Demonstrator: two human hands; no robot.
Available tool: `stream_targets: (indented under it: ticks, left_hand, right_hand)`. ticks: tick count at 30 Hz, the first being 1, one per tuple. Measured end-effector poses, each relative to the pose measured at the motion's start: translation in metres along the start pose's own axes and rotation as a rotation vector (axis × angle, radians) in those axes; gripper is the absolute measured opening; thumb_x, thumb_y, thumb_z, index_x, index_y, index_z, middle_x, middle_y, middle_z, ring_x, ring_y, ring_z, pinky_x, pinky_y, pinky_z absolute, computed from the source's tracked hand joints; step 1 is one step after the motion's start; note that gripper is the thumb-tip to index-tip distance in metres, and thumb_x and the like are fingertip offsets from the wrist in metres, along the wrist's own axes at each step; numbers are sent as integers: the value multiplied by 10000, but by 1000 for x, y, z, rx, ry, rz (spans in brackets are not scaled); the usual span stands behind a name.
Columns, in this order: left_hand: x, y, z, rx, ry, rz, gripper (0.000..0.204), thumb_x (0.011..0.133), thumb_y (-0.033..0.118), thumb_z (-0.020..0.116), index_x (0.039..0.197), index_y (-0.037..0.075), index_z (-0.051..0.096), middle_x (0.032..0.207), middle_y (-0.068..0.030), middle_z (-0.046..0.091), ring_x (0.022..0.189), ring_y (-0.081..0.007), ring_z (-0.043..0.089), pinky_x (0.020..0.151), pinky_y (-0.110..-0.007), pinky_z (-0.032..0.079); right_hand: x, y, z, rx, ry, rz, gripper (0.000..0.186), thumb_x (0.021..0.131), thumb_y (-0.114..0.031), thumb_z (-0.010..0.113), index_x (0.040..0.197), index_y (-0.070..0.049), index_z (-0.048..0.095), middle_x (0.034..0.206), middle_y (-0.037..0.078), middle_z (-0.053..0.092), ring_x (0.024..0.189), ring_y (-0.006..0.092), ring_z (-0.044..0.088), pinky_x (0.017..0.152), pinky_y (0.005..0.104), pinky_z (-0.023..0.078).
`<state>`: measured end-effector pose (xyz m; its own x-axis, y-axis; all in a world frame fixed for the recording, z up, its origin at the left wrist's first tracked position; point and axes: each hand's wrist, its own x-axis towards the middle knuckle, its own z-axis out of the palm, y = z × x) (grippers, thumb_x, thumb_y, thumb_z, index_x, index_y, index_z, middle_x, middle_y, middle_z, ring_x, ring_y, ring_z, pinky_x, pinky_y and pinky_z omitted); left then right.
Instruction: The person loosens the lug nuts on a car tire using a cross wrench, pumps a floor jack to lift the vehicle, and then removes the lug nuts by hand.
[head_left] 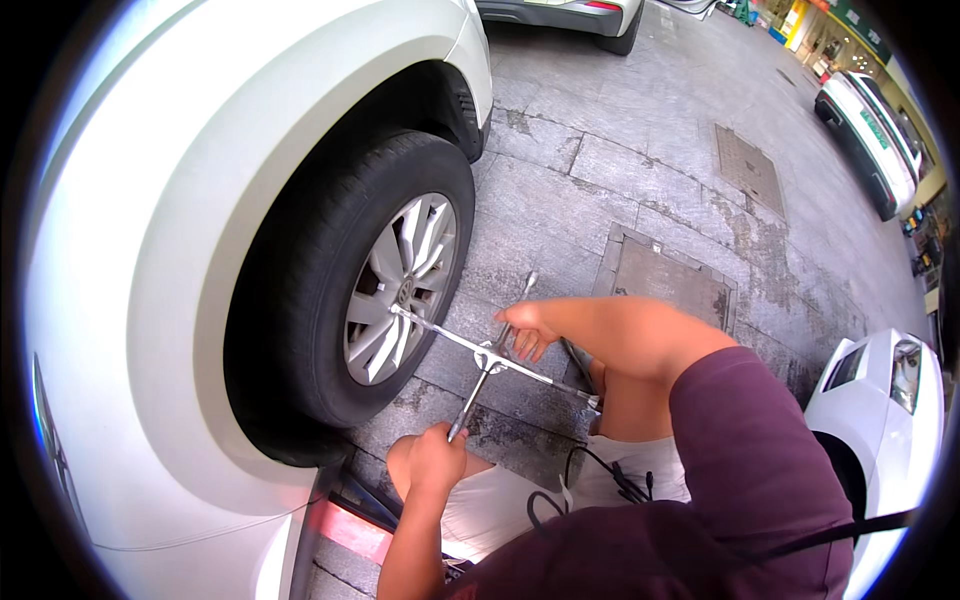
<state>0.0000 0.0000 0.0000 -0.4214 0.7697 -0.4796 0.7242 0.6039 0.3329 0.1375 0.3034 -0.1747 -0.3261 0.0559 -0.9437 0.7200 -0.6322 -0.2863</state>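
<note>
A chrome four-way lug wrench (pixel 489 362) has one end at a lug position on the silver alloy wheel (pixel 410 240), which carries a black tyre (pixel 325 290) inside a white car's wheel arch. My left hand (pixel 438 460) grips the wrench's lower arm. My right hand (pixel 529 329) has its fingers loosely curled round the opposite, upper arm, just below that arm's socket end.
The white car body (pixel 150 300) fills the left. Beneath its side is a red object (pixel 350 530). Other white cars stand behind (pixel 550 12) and at right (pixel 870 140), (pixel 880 400). Grey paving (pixel 640 150) holds metal covers (pixel 745 165). Black cables (pixel 630 485) cross my lap.
</note>
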Motion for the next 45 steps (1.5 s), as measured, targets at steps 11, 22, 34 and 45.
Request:
stream_targets:
  ticks: [11,22,34,45]
  left_hand:
    - [34,17,1,258,-402,-291,451,820,389,758,1104,39,763,1198,-195,733,1115,-354,711,947,-463,571]
    - [40,3,27,169,-436,-353,315,907,229,570,1077,33,749,1127,-250,730,1081,-422,707,935,-502,570]
    - [112,-52,153,-45,-223,-46,330,930,275,600,1192,110,713,1110,-226,732,1043,-446,690,945,-541,542]
    - [131,35,249,-1263,-372,46,659,979,293,613,1526,53,333,1425,-192,541,1328,-340,546,1098,-441,454]
  right_hand:
    - [51,-53,-57,1107,600,-68,413,974,-427,466,1017,-31,575,819,123,526,696,277,566,629,459,475]
    - [33,-52,-59,1168,717,6,245,945,-185,434,730,-74,469,661,96,455,537,203,419,512,358,352]
    - [-111,-75,-14,1095,917,-547,325,990,-333,501,864,-36,535,690,88,517,543,211,457,493,399,369]
    - [-178,72,174,-202,388,-1517,188,968,-129,579,824,-8,569,742,103,554,691,235,563,659,357,447]
